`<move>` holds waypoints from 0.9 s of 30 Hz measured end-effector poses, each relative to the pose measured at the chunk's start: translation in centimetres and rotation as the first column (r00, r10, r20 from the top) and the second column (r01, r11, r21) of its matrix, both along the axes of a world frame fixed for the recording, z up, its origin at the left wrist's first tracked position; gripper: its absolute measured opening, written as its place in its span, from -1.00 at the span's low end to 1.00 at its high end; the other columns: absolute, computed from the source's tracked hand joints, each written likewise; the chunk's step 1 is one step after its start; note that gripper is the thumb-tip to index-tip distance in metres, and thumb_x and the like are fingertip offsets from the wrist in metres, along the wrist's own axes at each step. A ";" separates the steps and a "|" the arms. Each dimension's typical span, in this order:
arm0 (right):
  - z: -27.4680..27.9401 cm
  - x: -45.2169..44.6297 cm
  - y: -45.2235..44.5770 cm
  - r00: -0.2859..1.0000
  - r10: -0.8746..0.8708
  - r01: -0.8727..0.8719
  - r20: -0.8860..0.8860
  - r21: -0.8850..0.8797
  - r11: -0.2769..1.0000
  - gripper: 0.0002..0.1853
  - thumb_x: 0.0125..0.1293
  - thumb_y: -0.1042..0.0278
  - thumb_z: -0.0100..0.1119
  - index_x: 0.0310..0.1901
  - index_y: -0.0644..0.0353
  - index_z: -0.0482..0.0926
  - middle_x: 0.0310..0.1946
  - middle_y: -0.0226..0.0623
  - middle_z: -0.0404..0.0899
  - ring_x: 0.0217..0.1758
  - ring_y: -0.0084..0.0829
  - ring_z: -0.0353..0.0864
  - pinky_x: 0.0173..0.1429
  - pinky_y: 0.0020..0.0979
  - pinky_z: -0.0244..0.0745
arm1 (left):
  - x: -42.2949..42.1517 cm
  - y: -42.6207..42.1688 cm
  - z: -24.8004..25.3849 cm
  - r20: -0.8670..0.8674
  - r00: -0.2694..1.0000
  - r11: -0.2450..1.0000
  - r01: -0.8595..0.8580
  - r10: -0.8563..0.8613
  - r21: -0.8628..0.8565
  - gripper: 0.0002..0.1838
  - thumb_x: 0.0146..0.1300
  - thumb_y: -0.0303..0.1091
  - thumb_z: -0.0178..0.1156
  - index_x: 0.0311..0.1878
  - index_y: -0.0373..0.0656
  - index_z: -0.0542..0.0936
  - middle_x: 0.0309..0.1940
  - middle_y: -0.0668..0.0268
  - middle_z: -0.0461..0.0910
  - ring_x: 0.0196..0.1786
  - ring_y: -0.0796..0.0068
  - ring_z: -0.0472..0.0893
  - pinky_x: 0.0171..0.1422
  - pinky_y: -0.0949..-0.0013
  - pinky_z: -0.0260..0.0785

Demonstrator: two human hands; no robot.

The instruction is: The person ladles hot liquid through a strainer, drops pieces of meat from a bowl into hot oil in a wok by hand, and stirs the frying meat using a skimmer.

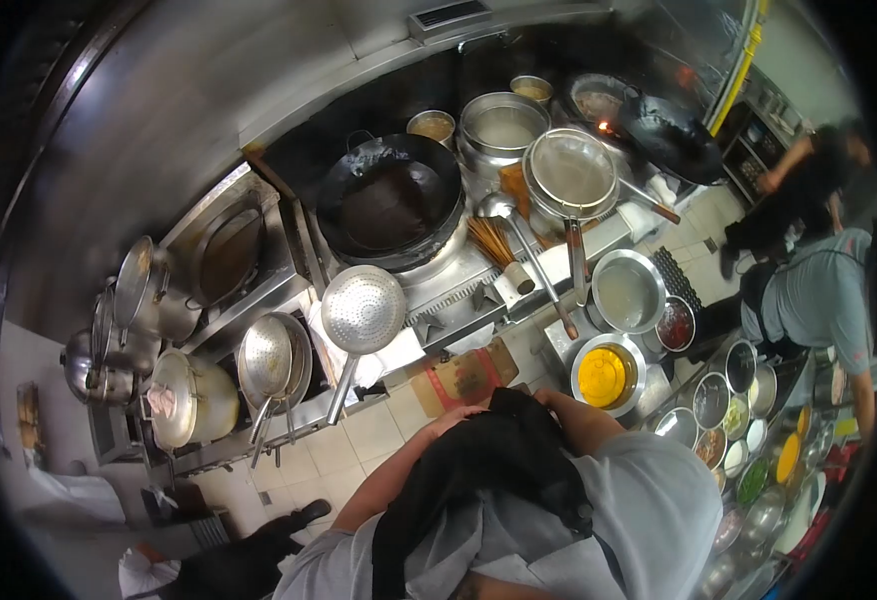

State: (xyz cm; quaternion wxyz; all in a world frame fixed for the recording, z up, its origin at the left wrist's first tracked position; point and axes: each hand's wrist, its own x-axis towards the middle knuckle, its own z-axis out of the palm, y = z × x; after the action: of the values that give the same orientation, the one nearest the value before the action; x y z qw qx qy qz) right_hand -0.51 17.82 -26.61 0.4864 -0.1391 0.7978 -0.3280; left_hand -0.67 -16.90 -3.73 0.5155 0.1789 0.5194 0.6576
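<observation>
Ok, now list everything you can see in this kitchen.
Woks: at least two, black, along the range
Perforated skimmer: one, silver, range's front edge
Mesh strainer: one, silver, range's right half
Ladle: one, silver, below the strainer
Brush: one, tan, left of the ladle
Pots: several, silver, mostly left
Bowl with orange-yellow contents: one, silver, right of centre
Ingredient containers: many, mostly silver, right
Cardboard: one, brown and red, floor
Co-workers: at least three, grey and dark clothing, right and lower left
Black cloth: person's front
Hands: left, right, both partly hidden
</observation>
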 end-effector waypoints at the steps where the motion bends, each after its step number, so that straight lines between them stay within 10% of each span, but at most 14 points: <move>1: 0.0 -0.7 0.1 1.000 0.013 -0.013 -0.002 -0.002 1.000 -0.58 0.22 -0.01 0.37 -0.16 0.24 0.78 -0.25 -0.13 0.77 -0.20 -0.13 0.77 -0.09 -0.11 0.64 | 0.0 0.1 -1.0 0.041 0.999 1.000 0.017 -0.018 0.002 -0.45 0.38 -0.25 0.24 0.39 -0.24 0.49 0.24 0.22 0.61 0.32 0.39 0.54 0.47 0.30 0.33; 4: -0.6 -2.2 0.1 0.989 0.145 -0.145 0.010 0.164 0.976 -0.50 0.11 0.02 0.46 0.00 0.19 0.75 -0.20 -0.23 0.77 -0.15 -0.40 0.74 -0.10 -0.15 0.72 | -0.5 0.5 -1.1 -0.233 0.972 0.998 0.028 -0.041 -0.056 -0.46 0.39 -0.26 0.23 0.40 -0.23 0.48 0.25 0.20 0.60 0.32 0.38 0.54 0.48 0.29 0.32; 6: 0.0 -2.8 0.3 0.898 -0.279 0.205 0.340 0.238 0.949 -0.62 0.23 0.06 0.36 -0.03 0.11 0.76 -0.24 -0.32 0.76 -0.23 -0.39 0.75 -0.15 -0.20 0.72 | 0.3 1.2 -1.6 -0.208 0.978 0.998 -0.017 0.004 -0.059 -0.45 0.39 -0.26 0.23 0.40 -0.23 0.48 0.25 0.20 0.60 0.31 0.38 0.54 0.48 0.29 0.32; 11: -1.2 -5.2 1.2 0.867 -0.221 0.114 0.446 0.256 0.960 -0.77 0.35 0.15 0.20 -0.09 0.02 0.73 -0.27 -0.39 0.73 -0.34 -0.44 0.71 -0.25 -0.31 0.66 | 1.2 2.6 -1.1 -0.071 0.995 0.995 -0.072 0.067 -0.073 -0.45 0.39 -0.23 0.23 0.39 -0.25 0.48 0.25 0.19 0.60 0.32 0.38 0.53 0.46 0.29 0.33; 16: 4.5 -5.2 1.1 0.785 -0.322 0.228 0.530 0.236 0.945 -0.76 0.38 0.07 0.24 -0.12 0.03 0.70 -0.34 -0.40 0.69 -0.42 -0.45 0.65 -0.27 -0.34 0.64 | -4.8 3.5 6.1 -0.316 0.936 0.939 0.039 -0.154 -0.343 -0.44 0.31 -0.18 0.38 0.31 -0.23 0.54 0.18 0.20 0.64 0.25 0.38 0.59 0.40 0.28 0.40; 18: 7.6 -4.6 0.4 0.798 -0.394 0.363 0.457 0.159 0.918 -0.67 0.42 0.01 0.19 -0.18 0.14 0.65 -0.43 -0.35 0.64 -0.51 -0.45 0.66 -0.41 -0.32 0.65 | -9.1 3.9 16.8 -0.578 0.773 0.904 -0.014 -0.262 -0.428 -0.42 0.23 -0.11 0.48 0.24 -0.20 0.60 0.14 0.23 0.68 0.20 0.38 0.63 0.36 0.27 0.43; 20: 10.7 -3.5 -0.6 0.828 -0.386 0.359 0.408 0.143 0.922 -0.64 0.42 -0.04 0.19 -0.17 0.13 0.66 -0.44 -0.36 0.62 -0.51 -0.46 0.64 -0.40 -0.33 0.65 | -14.7 2.6 13.3 -0.586 0.810 0.922 -0.250 0.032 -0.295 -0.41 0.18 -0.01 0.52 0.17 -0.17 0.65 0.12 0.20 0.70 0.21 0.33 0.64 0.36 0.25 0.43; 22: 9.7 -1.9 -0.8 0.850 -0.385 0.364 0.359 0.128 0.923 -0.60 0.42 -0.10 0.19 -0.15 0.12 0.67 -0.45 -0.36 0.60 -0.52 -0.48 0.62 -0.39 -0.34 0.64 | -18.4 3.1 18.2 -0.922 0.367 0.745 -0.648 0.123 -0.159 -0.48 0.26 0.00 0.43 0.11 -0.20 0.66 0.09 0.02 0.67 0.19 0.06 0.64 0.35 0.13 0.42; 25: 4.5 3.0 -0.3 0.797 -0.392 0.457 0.459 -0.035 0.889 -0.62 0.47 -0.09 0.15 -0.08 0.06 0.70 -0.40 -0.36 0.65 -0.44 -0.46 0.65 -0.33 -0.37 0.64 | -25.6 2.4 17.5 -0.995 0.078 0.602 -0.798 0.069 -0.021 -0.54 0.36 -0.13 0.28 0.13 -0.32 0.62 0.11 -0.06 0.63 0.22 -0.08 0.58 0.36 0.05 0.40; 27: 6.5 5.9 -0.7 0.971 -0.212 0.186 -0.107 -0.206 0.961 -0.61 0.43 -0.04 0.24 -0.03 0.13 0.72 -0.37 -0.37 0.67 -0.41 -0.49 0.64 -0.33 -0.35 0.58 | -28.5 2.3 15.6 -0.987 -0.104 0.609 -0.793 -0.119 0.010 -0.55 0.39 -0.16 0.24 0.13 -0.37 0.61 0.09 -0.10 0.62 0.20 -0.11 0.58 0.37 0.04 0.39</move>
State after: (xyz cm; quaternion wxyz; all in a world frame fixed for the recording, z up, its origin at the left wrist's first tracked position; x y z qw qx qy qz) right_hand 5.35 17.11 -20.16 0.3827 -0.1258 0.8014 -0.4422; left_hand -29.18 -14.62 11.91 -0.1872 0.2308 0.9253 0.2356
